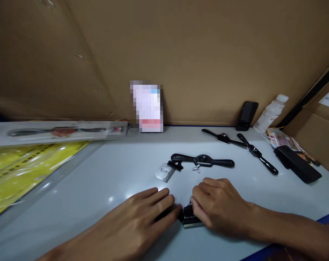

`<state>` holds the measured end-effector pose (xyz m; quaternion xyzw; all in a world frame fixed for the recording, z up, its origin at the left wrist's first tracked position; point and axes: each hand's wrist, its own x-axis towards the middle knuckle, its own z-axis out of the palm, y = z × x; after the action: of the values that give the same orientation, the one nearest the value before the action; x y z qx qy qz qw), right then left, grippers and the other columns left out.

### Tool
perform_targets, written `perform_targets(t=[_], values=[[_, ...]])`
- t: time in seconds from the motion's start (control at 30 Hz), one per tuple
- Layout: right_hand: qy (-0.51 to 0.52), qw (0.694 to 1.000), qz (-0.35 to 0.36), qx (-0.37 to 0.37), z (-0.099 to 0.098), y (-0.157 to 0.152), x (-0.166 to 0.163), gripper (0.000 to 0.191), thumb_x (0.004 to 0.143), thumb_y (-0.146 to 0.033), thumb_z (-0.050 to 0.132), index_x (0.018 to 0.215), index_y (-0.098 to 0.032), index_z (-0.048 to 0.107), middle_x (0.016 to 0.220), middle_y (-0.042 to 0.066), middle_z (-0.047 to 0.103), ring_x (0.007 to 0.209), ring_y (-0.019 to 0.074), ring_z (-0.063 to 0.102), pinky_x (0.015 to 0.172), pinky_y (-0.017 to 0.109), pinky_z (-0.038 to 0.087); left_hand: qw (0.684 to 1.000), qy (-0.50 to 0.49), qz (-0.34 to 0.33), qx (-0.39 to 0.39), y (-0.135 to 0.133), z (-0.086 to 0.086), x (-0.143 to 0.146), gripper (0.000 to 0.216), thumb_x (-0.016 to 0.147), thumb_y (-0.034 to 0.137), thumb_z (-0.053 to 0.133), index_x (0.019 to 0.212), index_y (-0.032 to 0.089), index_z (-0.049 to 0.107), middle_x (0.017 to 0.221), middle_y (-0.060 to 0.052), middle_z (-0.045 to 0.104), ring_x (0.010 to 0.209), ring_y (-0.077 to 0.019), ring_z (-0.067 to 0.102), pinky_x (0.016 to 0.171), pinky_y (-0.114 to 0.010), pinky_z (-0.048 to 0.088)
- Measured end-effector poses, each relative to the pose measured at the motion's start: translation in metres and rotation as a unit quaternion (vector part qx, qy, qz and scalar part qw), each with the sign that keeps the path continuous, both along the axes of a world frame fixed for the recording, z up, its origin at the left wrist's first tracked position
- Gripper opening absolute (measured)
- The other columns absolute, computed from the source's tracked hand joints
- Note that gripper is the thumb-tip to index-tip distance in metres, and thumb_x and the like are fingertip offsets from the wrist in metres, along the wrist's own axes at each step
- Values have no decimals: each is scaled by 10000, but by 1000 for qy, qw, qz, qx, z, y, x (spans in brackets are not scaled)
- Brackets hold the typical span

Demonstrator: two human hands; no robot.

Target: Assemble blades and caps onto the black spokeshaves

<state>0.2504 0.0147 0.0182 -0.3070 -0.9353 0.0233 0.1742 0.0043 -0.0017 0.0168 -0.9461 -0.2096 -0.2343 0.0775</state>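
Lying flat, the left hand (pixel 134 221) covers one end of a small black spokeshave (pixel 188 217) on the white table (pixel 99 181); its middle shows between both hands, while the right hand (pixel 219 210) pinches it with curled fingers (pixel 198 206).

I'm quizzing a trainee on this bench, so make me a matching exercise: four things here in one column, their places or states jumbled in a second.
1. white bottle
2. phone
3. wing screw
4. small black part

A. loose beside the dismantled spokeshave
B. between the left hand and right hand
C. propped against the cardboard wall
D. tilted in the far right corner

Pairs: 1-D, 2-C, 3-A, 4-B
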Motion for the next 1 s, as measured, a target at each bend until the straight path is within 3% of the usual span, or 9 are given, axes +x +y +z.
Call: perform_targets(t=[0.07, 0.17, 0.37, 0.47, 0.53, 0.63, 0.8, 0.87, 1.0], values=[[19, 1000, -5, 19, -4, -2, -1, 251, 965, -133, 521, 757, -162, 658, 641, 45, 667, 584, 169, 503, 551, 361, 234, 1000, 1, 2, 5, 0, 2, -1, 451, 1110, 41, 280, 1037, 156, 710, 897, -60, 737, 755, -220, 638, 691, -377, 497], [91, 994, -28, -58, 0, 1, 1, 351, 977, -156, 529, 631, -189, 582, 548, -2, 589, 504, 126, 400, 536, 336, 238, 1000, -2, 2, 5, -1, 2, -2, 433, 1096, 34, 298, 1039, 161, 708, 902, -60, 735, 757, -223, 632, 688, -374, 489], [160, 958, 10, -237, 16, 9, 4, 50, 949, -166, 723, 986, -179, 755, 810, 18, 745, 706, 140, 633, 690, 264, 461, 1000, 10, -7, -16, 0, -5, -4, 272, 1033, 34, 469, 1089, 169, 698, 904, -42, 712, 774, -221, 612, 717, -363, 483], [129, 952, -24, -278, 15, 9, 3, 109, 932, -104, 735, 866, -189, 720, 765, -2, 729, 675, 128, 626, 650, 244, 442, 1000, 4, -5, -17, 0, -4, -4, 276, 1033, 33, 461, 1076, 169, 697, 887, -38, 707, 765, -221, 607, 715, -367, 477], [99, 964, -23, -247, 13, 9, 3, 155, 960, -139, 749, 826, -178, 682, 766, 7, 720, 664, 126, 605, 626, 251, 415, 1000, 1, -4, -17, 0, -3, -4, 307, 1043, 27, 424, 1064, 165, 697, 876, -38, 705, 759, -222, 608, 712, -372, 478], [29, 995, 10, -97, 8, 8, 5, 173, 1039, -184, 659, 868, -160, 667, 820, 56, 731, 707, 161, 597, 614, 305, 374, 1000, 1, -4, -23, 0, -1, -3, 333, 1035, 13, 397, 1079, 154, 695, 875, -39, 702, 753, -221, 613, 710, -377, 484], [15, 996, 9, 86, -6, 0, 3, 273, 1025, -118, 510, 793, -175, 644, 672, 30, 672, 608, 167, 541, 551, 358, 268, 1000, -5, -5, -25, 0, -1, 0, 335, 1054, 28, 386, 1038, 157, 694, 858, -38, 692, 743, -219, 614, 697, -380, 486], [38, 996, 8, 79, -10, -2, 1, 289, 993, -116, 512, 734, -186, 620, 607, 10, 640, 545, 147, 489, 538, 355, 241, 1000, -6, -2, -20, 0, 0, 0, 378, 1082, 42, 340, 1043, 157, 697, 862, -41, 695, 744, -222, 616, 689, -385, 486], [105, 994, 1, -41, -6, 1, 1, 393, 1014, -149, 511, 626, -205, 513, 535, -27, 564, 487, 109, 371, 534, 328, 232, 1000, -2, -5, -8, 1, 0, -2, 426, 1104, 52, 285, 1059, 156, 696, 870, -43, 701, 745, -222, 620, 684, -383, 489]])
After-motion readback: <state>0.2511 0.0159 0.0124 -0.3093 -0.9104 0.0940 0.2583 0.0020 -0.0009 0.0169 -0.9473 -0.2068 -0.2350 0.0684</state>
